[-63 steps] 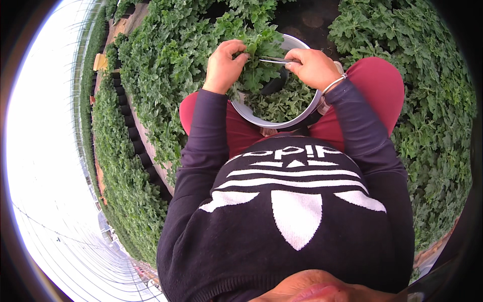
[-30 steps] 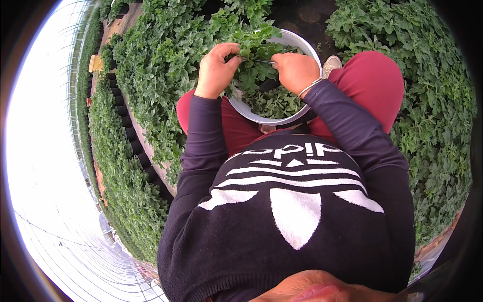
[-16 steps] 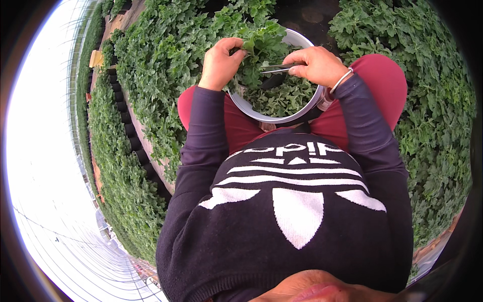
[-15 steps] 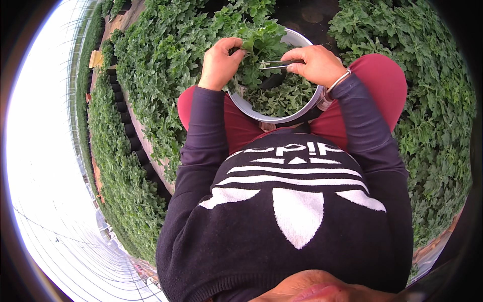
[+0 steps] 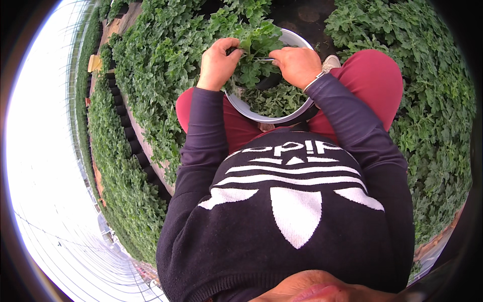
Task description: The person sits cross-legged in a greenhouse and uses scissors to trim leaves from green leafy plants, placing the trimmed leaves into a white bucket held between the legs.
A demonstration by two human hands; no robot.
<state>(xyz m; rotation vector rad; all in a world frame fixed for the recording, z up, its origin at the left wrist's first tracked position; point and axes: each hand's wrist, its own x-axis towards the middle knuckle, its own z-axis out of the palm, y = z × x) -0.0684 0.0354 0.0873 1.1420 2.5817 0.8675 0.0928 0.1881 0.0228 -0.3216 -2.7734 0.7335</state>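
Observation:
My left hand (image 5: 219,63) pinches part of a leafy green plant (image 5: 260,41) at its near left side, thumb and forefinger together. From the right, my right hand (image 5: 301,66) is closed on slim metal tweezers (image 5: 262,60), whose tips point left into the leaves close to my left fingers. Foliage hides the tips. Below the leaves shows a dark rounded pot (image 5: 270,81), partly covered. It sits over a round grey-white bucket (image 5: 271,120) between my legs. Loose green leaf cuttings (image 5: 277,103) lie inside the bucket.
Dense leafy plants (image 5: 156,55) crowd the left, and more plants (image 5: 432,100) the right. A row of black pots (image 5: 132,133) runs along the left bed. My bent knees (image 5: 375,83) flank the bucket. Dark ground (image 5: 304,15) shows beyond it.
My right hand has moved left, bringing the tweezers deeper into the leaves near my left fingers. A light shoe now shows beside my right wrist. My left hand stays almost in place.

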